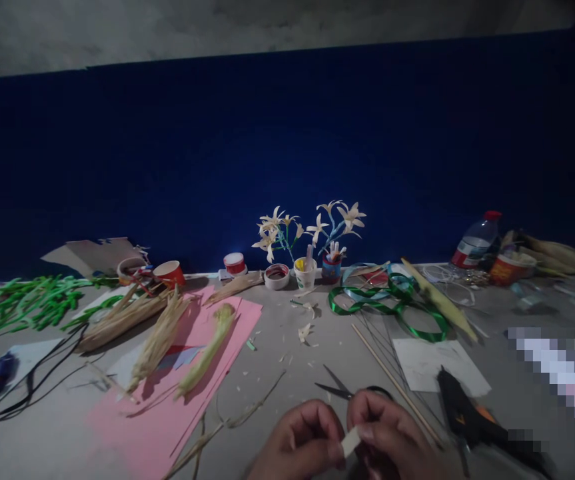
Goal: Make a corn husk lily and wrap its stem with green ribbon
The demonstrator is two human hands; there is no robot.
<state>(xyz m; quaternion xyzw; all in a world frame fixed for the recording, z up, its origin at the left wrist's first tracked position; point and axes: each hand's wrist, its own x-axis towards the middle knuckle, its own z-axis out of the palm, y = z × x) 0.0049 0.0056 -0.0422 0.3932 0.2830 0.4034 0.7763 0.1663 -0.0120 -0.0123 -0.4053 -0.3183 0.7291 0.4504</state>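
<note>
Both hands meet low at the front edge of the grey table (287,347). My left hand (300,443) and my right hand (394,437) pinch a small pale strip (350,441) between their fingertips, both closed on it. Just beyond the hands lie black-handled scissors (340,388), blades open. A thin wooden stick (392,383) runs diagonally past my right hand. A black glue gun (467,417) lies to the right of it.
Dried corn husks (160,337) lie on a pink sheet (177,393) at left, with green strips (32,303) beyond. Green ribbon (392,307), husk flowers (312,230), small cups (305,272), a plastic bottle (474,241) and white paper (437,367) sit further back.
</note>
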